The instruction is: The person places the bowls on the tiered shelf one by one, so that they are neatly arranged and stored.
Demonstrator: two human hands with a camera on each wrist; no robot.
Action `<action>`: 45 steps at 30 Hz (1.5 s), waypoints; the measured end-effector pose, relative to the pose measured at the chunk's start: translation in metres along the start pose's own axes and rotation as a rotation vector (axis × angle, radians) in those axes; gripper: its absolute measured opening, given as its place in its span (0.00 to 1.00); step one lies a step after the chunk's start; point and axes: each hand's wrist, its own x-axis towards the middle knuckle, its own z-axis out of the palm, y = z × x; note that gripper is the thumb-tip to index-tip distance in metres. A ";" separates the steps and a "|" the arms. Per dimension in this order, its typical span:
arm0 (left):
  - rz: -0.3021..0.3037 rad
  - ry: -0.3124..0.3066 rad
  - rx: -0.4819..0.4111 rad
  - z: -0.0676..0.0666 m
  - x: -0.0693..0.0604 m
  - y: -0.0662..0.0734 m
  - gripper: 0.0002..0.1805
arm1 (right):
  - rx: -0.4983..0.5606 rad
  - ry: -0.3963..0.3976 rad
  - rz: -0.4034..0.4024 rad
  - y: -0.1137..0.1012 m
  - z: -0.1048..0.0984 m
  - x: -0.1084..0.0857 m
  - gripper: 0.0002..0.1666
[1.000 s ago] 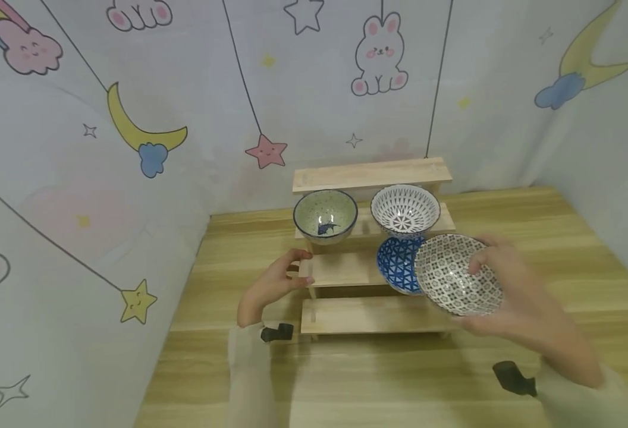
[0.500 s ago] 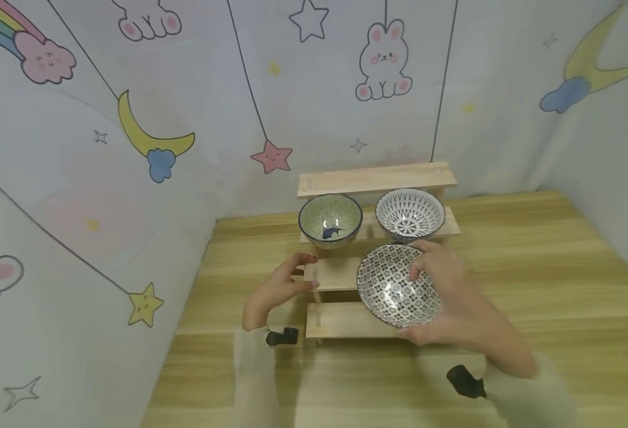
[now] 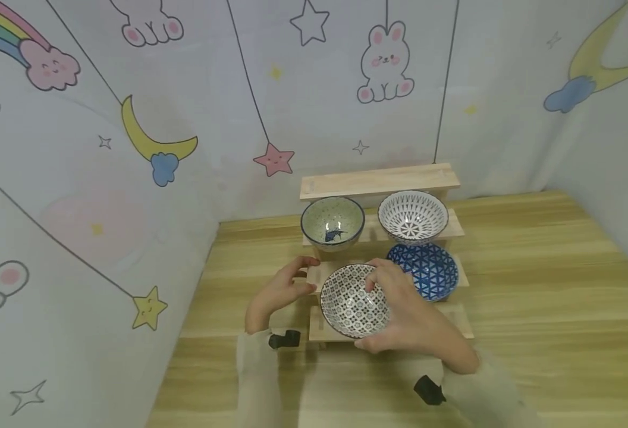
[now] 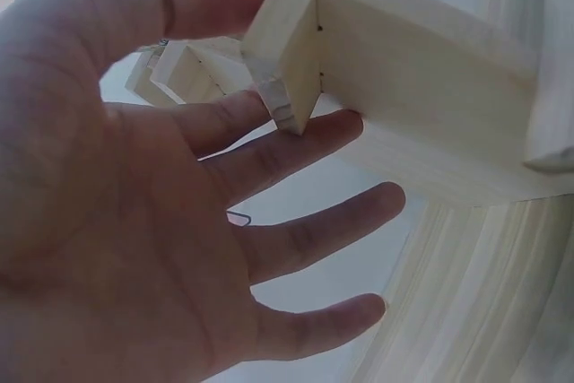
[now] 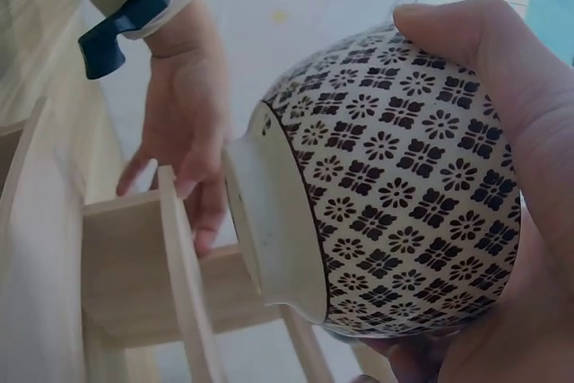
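Observation:
My right hand (image 3: 407,312) grips a bowl with a black-and-white flower pattern (image 3: 348,300), thumb and fingers at its rim. The bowl is held in front of the left part of the lower steps of a wooden tiered shelf (image 3: 322,324); in the right wrist view its patterned outside (image 5: 404,186) and plain foot show. My left hand (image 3: 282,294) pinches the left end of a shelf board (image 4: 287,51) between thumb and fingers, the other fingers spread. A blue triangle-patterned bowl (image 3: 432,273) sits on the same tier's right side, partly behind my right hand.
On the tier above stand a green speckled bowl (image 3: 332,220) at left and a white bowl with dark strokes (image 3: 413,217) at right. The top board (image 3: 380,180) is behind them. A wood-grain table (image 3: 549,285) lies beneath; a cartoon-printed wall (image 3: 319,107) is close behind.
My right hand has carried the flower-patterned bowl leftward, across and away from the blue bowl, which now shows again. My left hand stays at the shelf's end.

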 end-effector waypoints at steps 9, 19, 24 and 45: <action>-0.011 0.005 -0.029 -0.001 -0.001 -0.001 0.29 | -0.053 0.036 0.051 0.001 0.026 0.021 0.46; 0.013 -0.019 -0.038 -0.001 0.001 -0.002 0.29 | -0.138 0.105 0.061 0.002 0.040 0.034 0.45; 0.023 -0.028 -0.050 -0.001 0.002 -0.003 0.30 | -0.142 0.134 0.095 0.003 0.048 0.036 0.44; 0.008 -0.041 -0.062 -0.005 0.001 -0.001 0.33 | -0.106 0.169 0.219 0.002 0.056 0.049 0.43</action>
